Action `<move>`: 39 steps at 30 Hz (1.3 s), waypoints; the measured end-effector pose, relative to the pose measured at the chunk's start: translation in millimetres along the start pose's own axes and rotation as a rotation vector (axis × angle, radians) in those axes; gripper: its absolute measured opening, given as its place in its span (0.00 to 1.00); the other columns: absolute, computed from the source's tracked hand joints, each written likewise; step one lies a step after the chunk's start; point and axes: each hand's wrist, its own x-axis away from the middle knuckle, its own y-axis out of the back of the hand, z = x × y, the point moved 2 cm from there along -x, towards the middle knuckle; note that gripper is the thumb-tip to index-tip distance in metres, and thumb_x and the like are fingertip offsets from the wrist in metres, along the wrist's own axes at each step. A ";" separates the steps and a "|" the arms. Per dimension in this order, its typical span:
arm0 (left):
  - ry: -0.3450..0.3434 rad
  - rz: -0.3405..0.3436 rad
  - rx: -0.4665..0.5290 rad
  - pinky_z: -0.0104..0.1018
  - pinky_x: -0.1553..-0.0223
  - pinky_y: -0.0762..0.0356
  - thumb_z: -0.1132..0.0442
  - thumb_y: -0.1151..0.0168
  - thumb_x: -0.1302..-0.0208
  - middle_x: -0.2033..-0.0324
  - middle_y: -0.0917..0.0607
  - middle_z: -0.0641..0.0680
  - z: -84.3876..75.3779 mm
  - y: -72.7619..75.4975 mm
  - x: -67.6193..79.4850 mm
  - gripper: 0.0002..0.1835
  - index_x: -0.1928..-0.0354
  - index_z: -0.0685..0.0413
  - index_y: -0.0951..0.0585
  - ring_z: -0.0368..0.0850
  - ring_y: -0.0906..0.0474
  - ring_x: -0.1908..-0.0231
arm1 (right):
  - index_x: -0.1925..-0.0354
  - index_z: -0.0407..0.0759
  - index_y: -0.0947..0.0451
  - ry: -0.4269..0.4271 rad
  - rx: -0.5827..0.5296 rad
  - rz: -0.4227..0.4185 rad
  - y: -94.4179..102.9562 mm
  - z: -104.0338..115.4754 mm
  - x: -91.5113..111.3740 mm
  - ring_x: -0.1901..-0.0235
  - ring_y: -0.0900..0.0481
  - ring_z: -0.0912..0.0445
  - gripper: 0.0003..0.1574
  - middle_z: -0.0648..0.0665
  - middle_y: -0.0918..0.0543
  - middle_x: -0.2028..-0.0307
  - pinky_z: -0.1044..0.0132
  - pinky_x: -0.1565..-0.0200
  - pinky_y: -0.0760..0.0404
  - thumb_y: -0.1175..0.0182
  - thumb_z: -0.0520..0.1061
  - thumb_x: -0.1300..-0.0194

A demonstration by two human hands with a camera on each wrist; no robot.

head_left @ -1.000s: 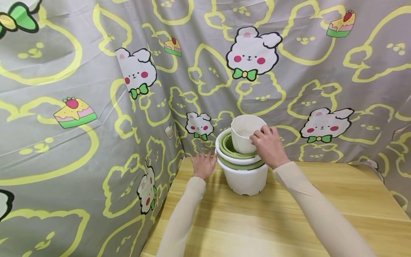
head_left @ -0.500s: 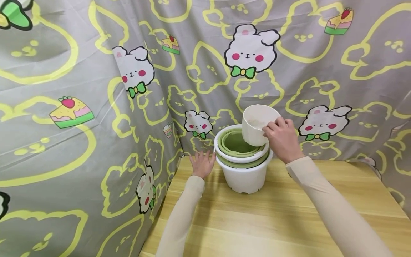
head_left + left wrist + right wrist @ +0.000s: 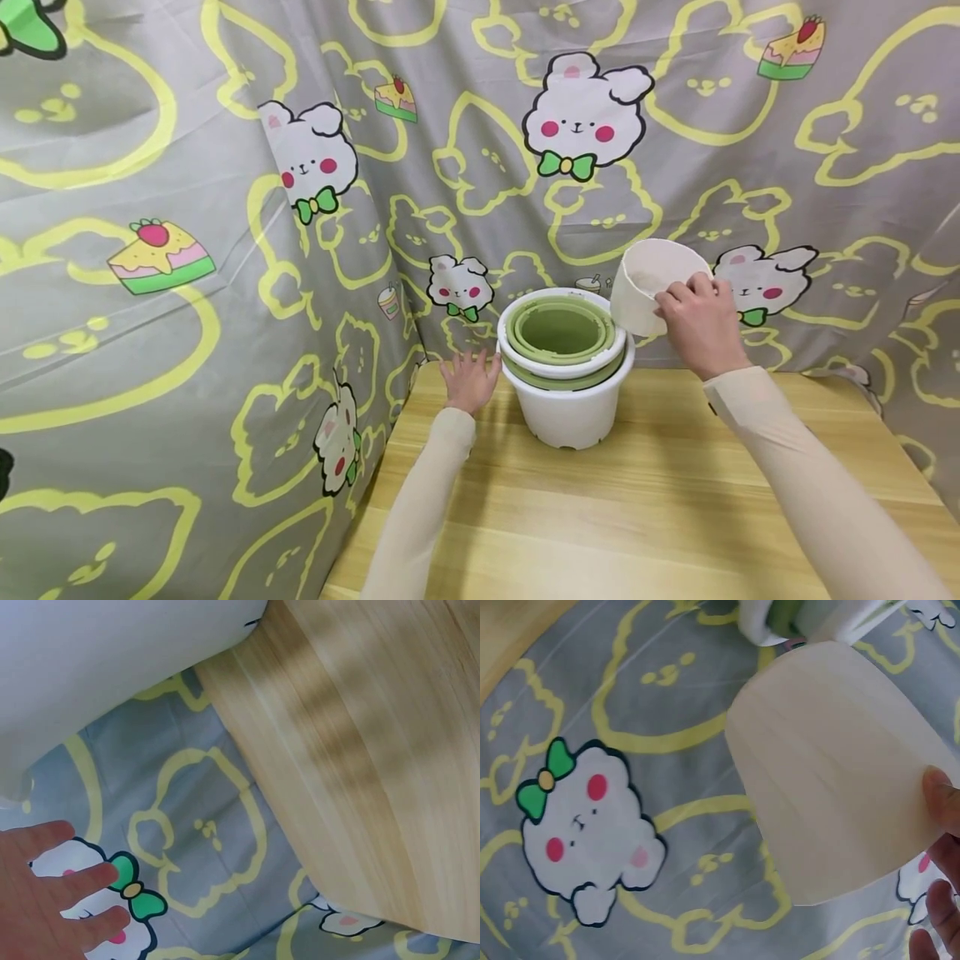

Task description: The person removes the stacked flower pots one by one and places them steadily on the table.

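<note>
A small off-white flowerpot (image 3: 633, 302) is tilted in the air to the right of a stack of nested pots. My right hand (image 3: 703, 325) pinches its rim; in the right wrist view the thumb (image 3: 943, 801) presses the outside wall of the pot (image 3: 832, 780). The stack has a large white pot (image 3: 567, 417) at the bottom, with green and white rims above it. A green pot (image 3: 561, 328) lies innermost, its inside showing. To the left of the stack, my left hand (image 3: 470, 382) has its fingers spread, fingertips close to the white rim; whether they touch is unclear.
Under the stack is a wood-grain table (image 3: 555, 525), its left edge beside a hanging patterned cloth (image 3: 172, 358). More of this cloth hangs behind the table. The table surface extends in front of the stack and to its right.
My right hand has lifted the small off-white pot out of the top of the stack and carried it right, uncovering the green pot's inside. My left hand stays beside the stack.
</note>
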 end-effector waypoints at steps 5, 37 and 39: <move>-0.001 0.013 0.000 0.75 0.25 0.61 0.32 0.75 0.22 0.26 0.30 0.62 0.6 1.8 1.3 0.40 0.24 0.47 0.31 0.68 0.42 0.23 | 0.67 0.36 0.17 -0.024 -0.005 0.030 -2.4 -8.6 8.4 0.63 0.27 0.39 0.08 0.36 0.14 0.67 0.42 0.59 0.30 0.29 0.40 0.41; 0.012 -0.001 0.006 0.75 0.25 0.60 0.32 0.75 0.22 0.26 0.29 0.62 -0.6 -0.2 2.0 0.41 0.26 0.47 0.28 0.67 0.40 0.24 | 0.68 0.36 0.17 -0.006 0.037 0.363 -64.1 -19.1 106.3 0.62 0.27 0.40 0.09 0.38 0.17 0.69 0.44 0.60 0.30 0.29 0.42 0.42; 0.012 -0.003 0.001 0.75 0.25 0.59 0.32 0.75 0.22 0.26 0.29 0.62 -0.8 -0.2 1.9 0.41 0.26 0.47 0.28 0.67 0.39 0.24 | 0.69 0.37 0.17 -0.005 0.034 0.382 -68.3 -18.0 112.5 0.62 0.27 0.41 0.09 0.39 0.17 0.69 0.44 0.59 0.30 0.29 0.42 0.42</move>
